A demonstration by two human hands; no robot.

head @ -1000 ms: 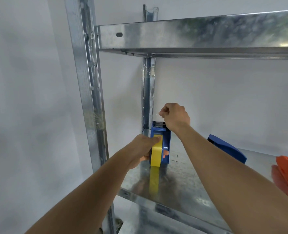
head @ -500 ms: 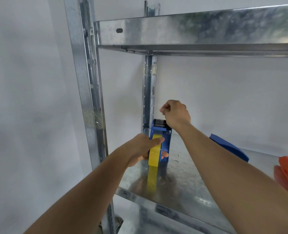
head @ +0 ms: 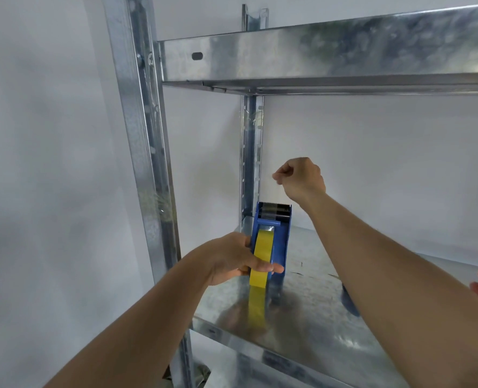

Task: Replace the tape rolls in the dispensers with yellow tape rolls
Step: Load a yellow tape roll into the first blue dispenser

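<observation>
Your left hand (head: 232,260) clasps the blue tape dispenser (head: 273,242), yellow tape roll (head: 261,256) loaded, standing at the galvanized shelf's (head: 310,317) near-left corner. Your right hand (head: 302,177), raised above the cutter, pinches something too faint to identify; if tape, a hard tug could topple the dispenser off the edge.

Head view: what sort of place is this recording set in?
Probably a storeroom or workshop corner, though little shows. A bare galvanised metal shelving unit with slotted uprights stands against a plain white wall, and a blue tape dispenser loaded with a yellow tape roll sits on its shelf.
</observation>
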